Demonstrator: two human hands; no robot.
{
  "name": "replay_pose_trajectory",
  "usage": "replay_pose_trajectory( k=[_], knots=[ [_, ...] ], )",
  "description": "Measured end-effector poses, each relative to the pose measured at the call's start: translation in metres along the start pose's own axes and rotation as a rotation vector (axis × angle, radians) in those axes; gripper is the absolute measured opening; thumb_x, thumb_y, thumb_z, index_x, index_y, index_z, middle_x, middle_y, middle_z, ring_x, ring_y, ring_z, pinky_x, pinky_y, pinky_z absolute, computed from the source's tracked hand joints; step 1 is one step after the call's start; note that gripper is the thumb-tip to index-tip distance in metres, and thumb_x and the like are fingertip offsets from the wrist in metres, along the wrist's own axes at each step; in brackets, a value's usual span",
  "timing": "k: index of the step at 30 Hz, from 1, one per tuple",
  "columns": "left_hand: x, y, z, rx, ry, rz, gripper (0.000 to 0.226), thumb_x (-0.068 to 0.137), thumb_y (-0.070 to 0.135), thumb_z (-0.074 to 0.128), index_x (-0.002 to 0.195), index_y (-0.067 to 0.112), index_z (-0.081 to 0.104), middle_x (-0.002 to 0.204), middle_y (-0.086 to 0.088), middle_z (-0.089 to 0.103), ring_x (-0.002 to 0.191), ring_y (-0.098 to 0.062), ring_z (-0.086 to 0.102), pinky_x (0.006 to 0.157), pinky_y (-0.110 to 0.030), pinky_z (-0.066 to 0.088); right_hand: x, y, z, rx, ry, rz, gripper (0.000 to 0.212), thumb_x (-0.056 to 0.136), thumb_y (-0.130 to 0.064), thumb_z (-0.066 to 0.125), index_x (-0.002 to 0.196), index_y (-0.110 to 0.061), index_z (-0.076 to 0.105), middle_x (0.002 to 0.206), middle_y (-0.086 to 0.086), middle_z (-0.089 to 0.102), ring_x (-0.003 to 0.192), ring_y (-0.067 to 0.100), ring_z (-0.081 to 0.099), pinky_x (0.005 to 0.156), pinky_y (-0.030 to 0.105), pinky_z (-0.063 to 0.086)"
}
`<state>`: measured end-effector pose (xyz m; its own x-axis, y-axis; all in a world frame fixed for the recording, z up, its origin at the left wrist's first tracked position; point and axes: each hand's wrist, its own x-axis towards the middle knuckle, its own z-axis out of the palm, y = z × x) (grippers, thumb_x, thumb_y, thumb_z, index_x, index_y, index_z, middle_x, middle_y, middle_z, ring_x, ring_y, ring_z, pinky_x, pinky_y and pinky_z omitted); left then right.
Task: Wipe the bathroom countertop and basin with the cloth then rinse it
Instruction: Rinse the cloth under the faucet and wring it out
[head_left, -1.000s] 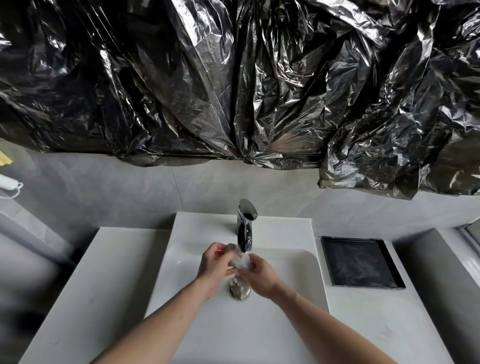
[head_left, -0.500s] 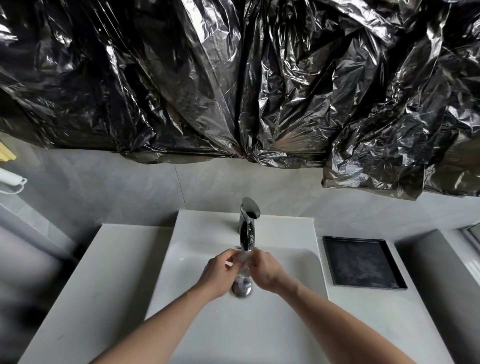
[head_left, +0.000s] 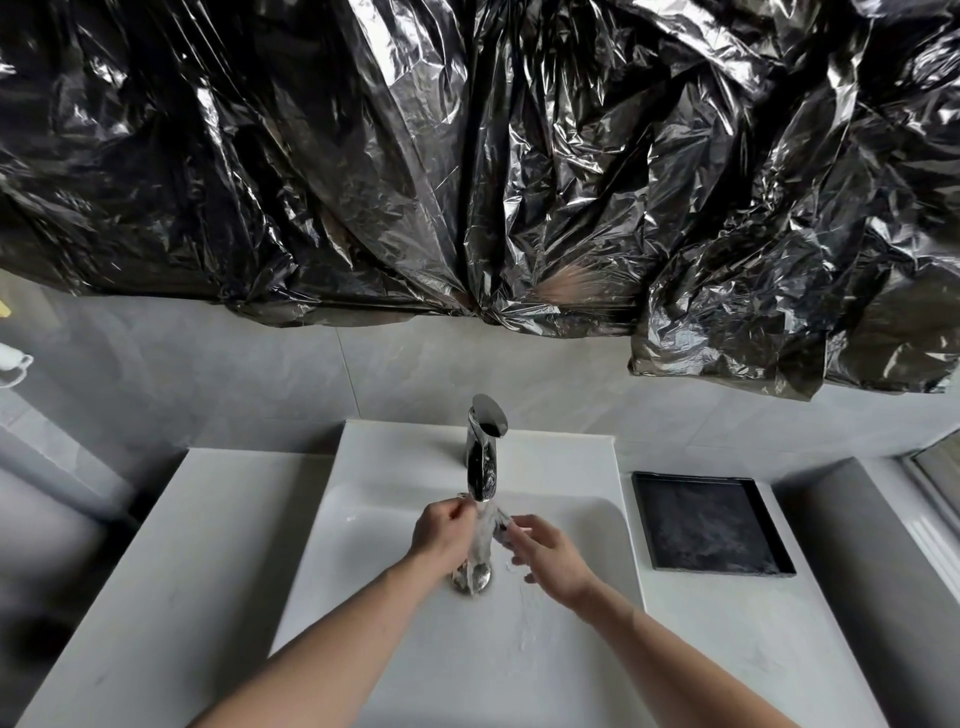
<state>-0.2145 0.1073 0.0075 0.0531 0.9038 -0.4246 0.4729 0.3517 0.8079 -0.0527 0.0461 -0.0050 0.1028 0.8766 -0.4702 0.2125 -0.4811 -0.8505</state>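
Partly hidden: cloth (head_left: 480, 540) between hands, under faucet (head_left: 483, 457).

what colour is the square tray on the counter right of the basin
Black, with a faint pale smudgy film on its surface. The tray shows best in the head view.

Bathroom: white basin (head_left: 571, 649) with chrome faucet (head_left: 483, 452) sitting in a white countertop (head_left: 171, 561), grey wall tiles (head_left: 234, 374) running behind, black plastic sheeting (head_left: 467, 156) hanging above, black tray (head_left: 709, 522) lying beside.
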Motion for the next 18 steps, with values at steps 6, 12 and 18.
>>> replay_pose_trajectory(
  k=[6,12,18],
  knots=[
    [-0.009,-0.003,-0.011,-0.279,-0.238,0.005,0.028,0.103,0.028,0.051,0.098,0.013,0.074,0.085,0.000,0.075,0.080,-0.015,0.069,0.075,-0.032,0.056,0.003,-0.011,0.022,0.225,-0.136,0.055,0.041,0.103,-0.060,0.041,0.119,-0.033,0.067,0.114,-0.001,0.076,0.089,0.015,0.067,0.076,0.031,0.051],
    [0.002,-0.028,-0.032,0.279,-0.174,0.225,0.033,0.098,0.037,0.055,0.071,0.018,0.056,0.081,0.001,0.058,0.083,-0.029,0.065,0.072,-0.038,0.052,0.009,-0.022,0.040,0.139,-0.089,0.055,0.043,0.106,-0.050,0.043,0.092,-0.015,0.064,0.078,0.000,0.059,0.060,0.013,0.055,0.049,0.019,0.039],
    [-0.004,-0.025,-0.051,0.278,0.172,0.205,0.029,0.067,0.056,0.079,0.070,0.028,0.071,0.073,0.017,0.070,0.067,0.000,0.065,0.066,-0.023,0.052,0.023,-0.018,0.044,-0.106,0.035,-0.087,0.046,0.105,-0.038,0.039,0.072,-0.022,0.067,0.071,-0.002,0.070,0.067,0.007,0.058,0.080,0.032,0.054]
  ],
)
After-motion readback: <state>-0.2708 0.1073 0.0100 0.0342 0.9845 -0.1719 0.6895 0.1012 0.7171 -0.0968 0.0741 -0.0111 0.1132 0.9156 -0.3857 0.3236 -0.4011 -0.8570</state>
